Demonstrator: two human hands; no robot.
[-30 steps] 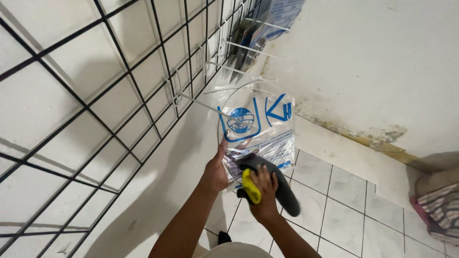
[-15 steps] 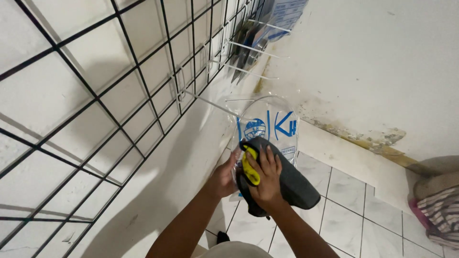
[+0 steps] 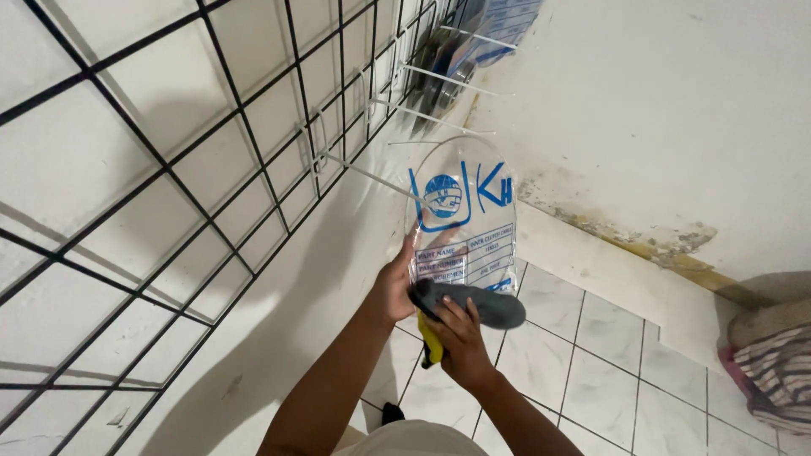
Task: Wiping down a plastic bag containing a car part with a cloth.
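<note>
At frame centre, the left hand [image 3: 394,289] pinches the lower edge of the clear printed packet [image 3: 463,221] hanging upright, while the right hand [image 3: 460,338], directly below, presses a grey cloth [image 3: 471,306] against it.

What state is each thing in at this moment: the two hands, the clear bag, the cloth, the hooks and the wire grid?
Left hand: gripping the edge of the clear bag.
Right hand: pressing a dark cloth against the bag.
Clear bag: hanging from a white hook, flat, printed in blue.
Dark cloth: bunched, with a yellow part under the fingers.
White hook: sticking out from the grid.
Wire grid: mounted on the wall.
Farther packets: hanging on hooks.
</note>
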